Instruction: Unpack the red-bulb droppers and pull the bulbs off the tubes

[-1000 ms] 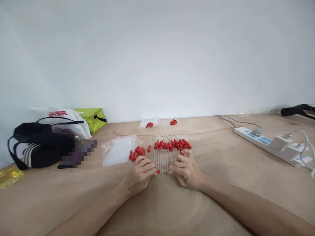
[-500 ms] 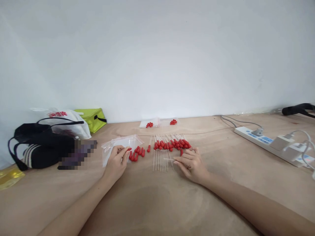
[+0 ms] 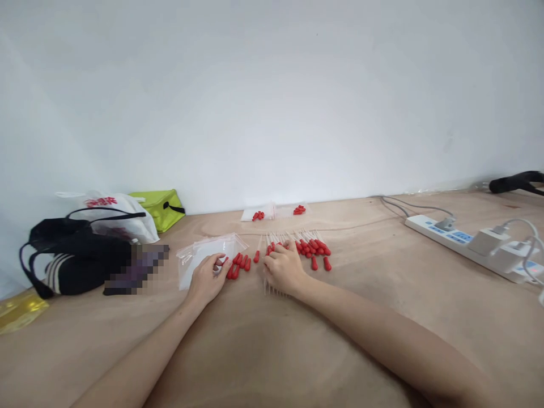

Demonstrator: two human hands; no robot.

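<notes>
My left hand (image 3: pixel 208 277) is closed in a pinch at the left end of a small pile of loose red rubber bulbs (image 3: pixel 241 262). A red bulb (image 3: pixel 225 260) shows between its thumb and finger. My right hand (image 3: pixel 283 267) lies over a row of thin clear glass tubes (image 3: pixel 276 292), its fingers bent down and its fingertips partly hidden. Just beyond it are many droppers with red bulbs (image 3: pixel 312 247), their tubes pointing away. Two red bulbs (image 3: pixel 321 263) lie right of my right hand; one more dropper (image 3: pixel 256 256) lies between my hands.
Clear zip bags (image 3: pixel 204 252) lie left of the bulbs. Farther back, two more bags (image 3: pixel 272 212) have red bulbs on them. A black bag (image 3: pixel 80 255), white plastic bag (image 3: pixel 123 218) and green cooler bag (image 3: pixel 161 209) stand left. A power strip (image 3: pixel 450 238) with cables lies right.
My right hand, which held a clear tube, has moved left over the tube row, uncovering a second red bulb at the right. My left hand moved from the tubes to the loose bulbs.
</notes>
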